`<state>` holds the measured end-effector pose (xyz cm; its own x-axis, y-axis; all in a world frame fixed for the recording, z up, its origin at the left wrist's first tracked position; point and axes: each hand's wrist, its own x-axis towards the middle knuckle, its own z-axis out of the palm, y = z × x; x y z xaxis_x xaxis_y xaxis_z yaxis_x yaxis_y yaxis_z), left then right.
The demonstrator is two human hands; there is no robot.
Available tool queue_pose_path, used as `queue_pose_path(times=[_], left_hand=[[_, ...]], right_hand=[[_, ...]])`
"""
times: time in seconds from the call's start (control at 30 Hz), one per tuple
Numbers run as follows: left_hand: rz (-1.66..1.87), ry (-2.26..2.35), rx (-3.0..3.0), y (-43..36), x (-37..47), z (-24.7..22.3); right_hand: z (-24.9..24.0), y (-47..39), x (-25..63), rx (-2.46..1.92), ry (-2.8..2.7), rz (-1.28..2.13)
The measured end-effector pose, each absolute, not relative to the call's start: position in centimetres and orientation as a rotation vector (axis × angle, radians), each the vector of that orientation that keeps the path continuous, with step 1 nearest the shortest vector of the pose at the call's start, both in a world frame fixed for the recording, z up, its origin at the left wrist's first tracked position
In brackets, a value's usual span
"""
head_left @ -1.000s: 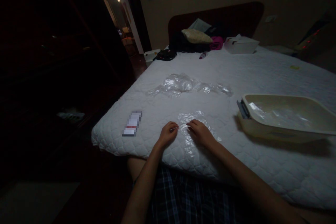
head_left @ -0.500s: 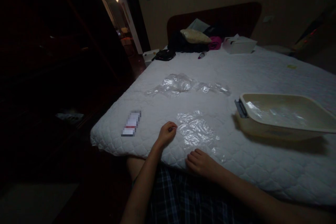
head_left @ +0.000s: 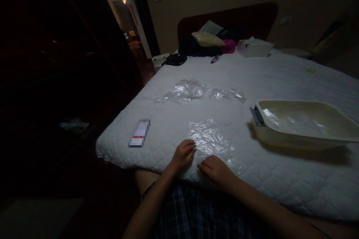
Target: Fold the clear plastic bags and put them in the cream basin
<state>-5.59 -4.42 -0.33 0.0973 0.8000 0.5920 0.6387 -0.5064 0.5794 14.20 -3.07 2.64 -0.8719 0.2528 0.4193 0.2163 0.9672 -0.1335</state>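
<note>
A crinkled clear plastic bag (head_left: 209, 136) lies flat on the white quilted bed (head_left: 165, 119), near its front edge. My left hand (head_left: 184, 154) is at the bag's lower left edge, its fingers pressed together; whatever they pinch is too small to make out. Close on its right, my right hand (head_left: 214, 171) rests at the near edge of the bag with its fingers curled together, and their tips are hidden. The two hands are slightly apart.
More crumpled clear plastic (head_left: 193, 90) lies farther back. A beige tub (head_left: 303, 140) with plastic inside stands at the right. A blurred phone-like object (head_left: 139, 133) lies left. Clothes, a pillow (head_left: 208, 39) and a white box (head_left: 254, 48) are by the headboard.
My left hand has moved down and slightly right, nearer to my right hand. My right hand has barely shifted. The bag lies where it was.
</note>
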Motion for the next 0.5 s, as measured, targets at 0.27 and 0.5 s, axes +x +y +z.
queue_pose_path(times=[0.27,0.5], left_hand=[[1.196,1.476,2.305,-4.7,-4.8,-0.8],[1.1,1.538,2.42,-4.9,-4.8,-1.3]], right_hand=[[4.8,-1.3,14.5,-0.499,-2.527,0.34],[5.5,1.2,14.3,-0.752,-2.29,0.616]])
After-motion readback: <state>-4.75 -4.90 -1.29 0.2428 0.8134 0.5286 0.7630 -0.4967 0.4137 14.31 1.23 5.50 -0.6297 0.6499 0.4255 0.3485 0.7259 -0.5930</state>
